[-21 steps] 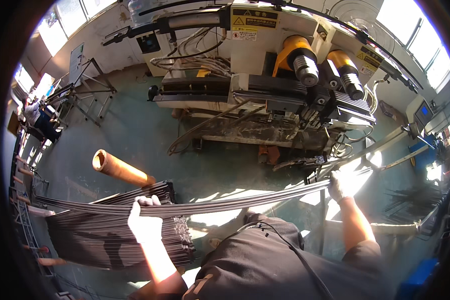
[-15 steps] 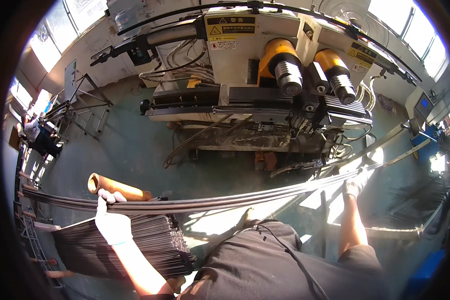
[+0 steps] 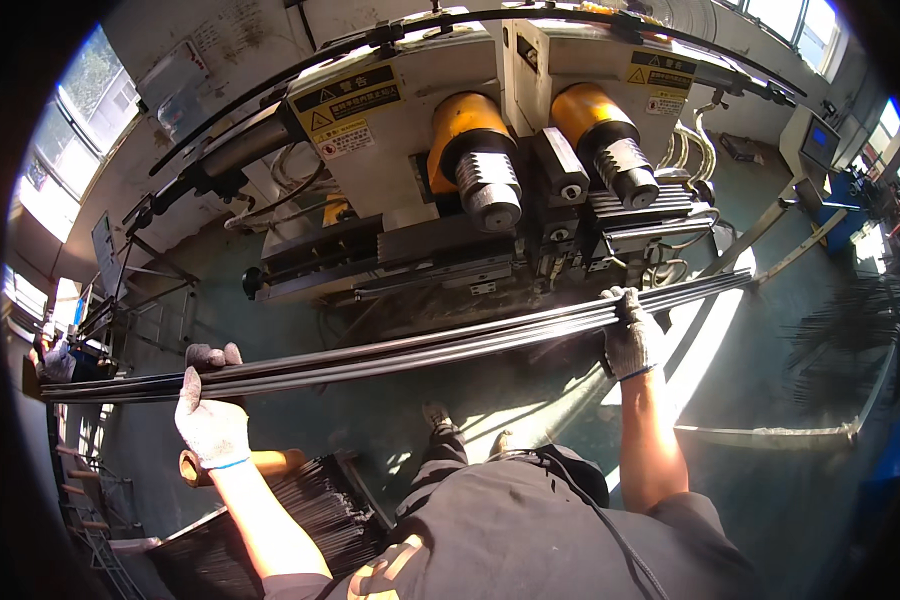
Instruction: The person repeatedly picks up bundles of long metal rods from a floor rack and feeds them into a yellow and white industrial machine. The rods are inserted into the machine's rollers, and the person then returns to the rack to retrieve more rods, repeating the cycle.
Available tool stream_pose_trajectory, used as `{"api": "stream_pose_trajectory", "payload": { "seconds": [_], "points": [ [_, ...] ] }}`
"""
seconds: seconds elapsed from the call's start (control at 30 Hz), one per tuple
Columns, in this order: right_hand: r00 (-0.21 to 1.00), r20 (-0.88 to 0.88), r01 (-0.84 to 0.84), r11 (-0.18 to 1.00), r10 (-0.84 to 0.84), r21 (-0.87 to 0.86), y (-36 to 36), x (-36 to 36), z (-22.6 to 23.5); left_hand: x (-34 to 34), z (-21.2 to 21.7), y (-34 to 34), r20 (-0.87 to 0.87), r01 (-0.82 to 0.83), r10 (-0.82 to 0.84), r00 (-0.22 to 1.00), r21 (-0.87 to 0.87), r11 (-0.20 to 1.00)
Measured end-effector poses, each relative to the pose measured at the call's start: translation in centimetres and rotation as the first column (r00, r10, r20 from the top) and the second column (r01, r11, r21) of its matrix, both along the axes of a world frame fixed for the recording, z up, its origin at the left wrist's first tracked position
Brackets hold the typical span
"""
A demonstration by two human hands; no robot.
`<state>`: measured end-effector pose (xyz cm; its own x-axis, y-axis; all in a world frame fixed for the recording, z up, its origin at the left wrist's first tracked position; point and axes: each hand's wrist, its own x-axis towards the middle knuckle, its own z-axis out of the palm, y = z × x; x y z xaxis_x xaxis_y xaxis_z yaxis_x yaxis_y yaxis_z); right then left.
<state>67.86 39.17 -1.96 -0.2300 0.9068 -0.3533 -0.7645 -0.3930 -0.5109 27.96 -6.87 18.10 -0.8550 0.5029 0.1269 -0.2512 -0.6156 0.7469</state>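
Observation:
A bundle of several long, thin metal rods (image 3: 420, 348) stretches across in front of me, its right end higher in the picture. Toward the bundle's left part, my left hand (image 3: 213, 415), in a pale work glove, is closed round it, with fingertips showing past its far side and the thumb on the near side. My right hand (image 3: 633, 338), gloved too, grips the rods nearer their right end. Beyond them stands a large machine with two yellow cylinders (image 3: 467, 125) that end in ribbed metal heads; the bundle hangs in front of it.
Below my left forearm lies a stack of dark rods (image 3: 270, 525), with an orange-brown tube (image 3: 275, 462) by it. A control screen (image 3: 820, 142) stands at the right, above a pale floor-level rail (image 3: 770, 436). At the far left a person (image 3: 62, 360) is partly hidden.
Both hands have carried the rods away from the stack and toward the machine, the right end rising most. My view has shifted closer to the machine, and my right hand sits farther in along the bundle.

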Motion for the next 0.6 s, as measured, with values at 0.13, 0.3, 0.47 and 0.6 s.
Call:
{"api": "stream_pose_trajectory", "payload": {
  "seconds": [0.13,0.3,0.47,0.6],
  "points": [
    [0.976,0.214,0.016,0.996,-0.035,0.092,0.9,-2.8,3.4,-5.6,-3.6,0.2,0.060,-0.086,0.085,0.995,0.015,0.996],
    [0.885,0.442,-0.077,0.889,-0.148,0.452,1.1,-8.1,6.4,-10.5,-8.5,4.2,0.156,-0.028,0.032,0.987,-0.024,0.999],
    [0.973,0.225,-0.022,0.945,-0.055,0.326,4.1,-13.0,6.1,-12.3,-13.4,11.5,0.297,0.003,0.022,0.955,-0.084,0.996],
    [0.753,0.625,-0.085,0.911,-0.206,0.403,5.1,-16.5,6.7,-13.8,-15.1,15.5,0.457,0.142,-0.016,0.889,-0.245,0.959]
  ]
}}
